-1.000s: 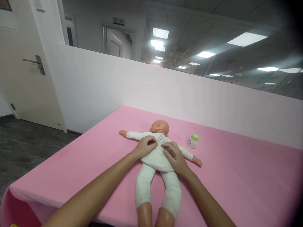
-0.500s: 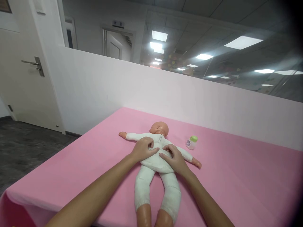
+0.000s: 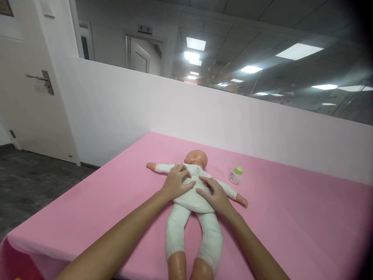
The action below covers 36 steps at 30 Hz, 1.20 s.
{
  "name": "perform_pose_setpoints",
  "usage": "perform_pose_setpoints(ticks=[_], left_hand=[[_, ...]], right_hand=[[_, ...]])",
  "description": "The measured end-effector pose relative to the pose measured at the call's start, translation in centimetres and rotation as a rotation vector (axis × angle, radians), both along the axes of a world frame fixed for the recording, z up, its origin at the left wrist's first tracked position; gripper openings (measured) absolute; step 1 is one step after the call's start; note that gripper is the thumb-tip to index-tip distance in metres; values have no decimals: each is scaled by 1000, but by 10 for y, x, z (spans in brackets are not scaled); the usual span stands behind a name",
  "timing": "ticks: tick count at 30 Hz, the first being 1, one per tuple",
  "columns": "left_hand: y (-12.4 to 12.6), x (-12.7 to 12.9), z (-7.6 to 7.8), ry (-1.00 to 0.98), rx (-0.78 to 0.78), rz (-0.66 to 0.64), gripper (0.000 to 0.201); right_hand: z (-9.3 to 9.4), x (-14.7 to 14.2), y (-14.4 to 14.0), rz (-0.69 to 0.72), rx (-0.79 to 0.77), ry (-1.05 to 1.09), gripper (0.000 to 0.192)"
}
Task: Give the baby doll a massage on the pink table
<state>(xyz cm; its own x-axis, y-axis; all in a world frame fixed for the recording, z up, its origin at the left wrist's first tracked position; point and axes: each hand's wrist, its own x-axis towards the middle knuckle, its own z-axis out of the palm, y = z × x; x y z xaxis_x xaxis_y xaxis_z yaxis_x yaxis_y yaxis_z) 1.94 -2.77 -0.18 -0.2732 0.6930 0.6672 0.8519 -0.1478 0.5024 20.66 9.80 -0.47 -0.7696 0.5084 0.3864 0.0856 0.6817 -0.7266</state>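
A baby doll with a white cloth body lies face down on the pink-covered table, its head turned to the left and its arms stretched out sideways. On the left side of its back rests my left hand, fingers apart and slightly bent, thumb pointing toward the spine. My right hand lies on the right side of the back, its fingers curved and thumb apart from them. Neither hand grips anything. Beyond the doll's right-side arm stands a small clear jar with a green lid.
The pink cloth covers the table, whose left edge drops to a dark floor. A low white wall with glass above runs along the back. A door with a metal handle is at the left.
The fingers of my left hand have straightened and spread a little toward the doll's shoulder. My right hand's fingers have shifted slightly. The doll and jar stay where they were.
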Motion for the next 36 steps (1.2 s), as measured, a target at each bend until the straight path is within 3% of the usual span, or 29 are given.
perform_pose_setpoints(ticks=[5, 9, 12, 15, 21, 24, 26, 32, 36], left_hand=[[1, 1, 2, -71, -69, 12, 28], [1, 1, 2, -113, -135, 31, 35], [1, 1, 1, -112, -115, 37, 30], [1, 2, 0, -123, -75, 41, 18], [1, 2, 1, -121, -86, 41, 36], [2, 1, -1, -116, -97, 39, 28], [2, 0, -1, -117, -108, 33, 20], [1, 2, -1, -125, -81, 51, 24], [0, 3, -1, -113, -56, 41, 18]], right_hand=[[2, 0, -1, -12, 2, 12, 30], [-1, -1, -1, -35, 19, 51, 28], [-3, -2, -1, -32, 22, 64, 25], [-3, -2, -2, -27, 20, 49, 37], [-6, -3, 2, -27, 9, 23, 57], [-6, -2, 3, -24, -7, -14, 57], [-4, -1, 3, -32, -7, -24, 54], [-2, -1, 1, -56, 14, 11, 27], [-7, -3, 3, -58, 34, 75, 27]])
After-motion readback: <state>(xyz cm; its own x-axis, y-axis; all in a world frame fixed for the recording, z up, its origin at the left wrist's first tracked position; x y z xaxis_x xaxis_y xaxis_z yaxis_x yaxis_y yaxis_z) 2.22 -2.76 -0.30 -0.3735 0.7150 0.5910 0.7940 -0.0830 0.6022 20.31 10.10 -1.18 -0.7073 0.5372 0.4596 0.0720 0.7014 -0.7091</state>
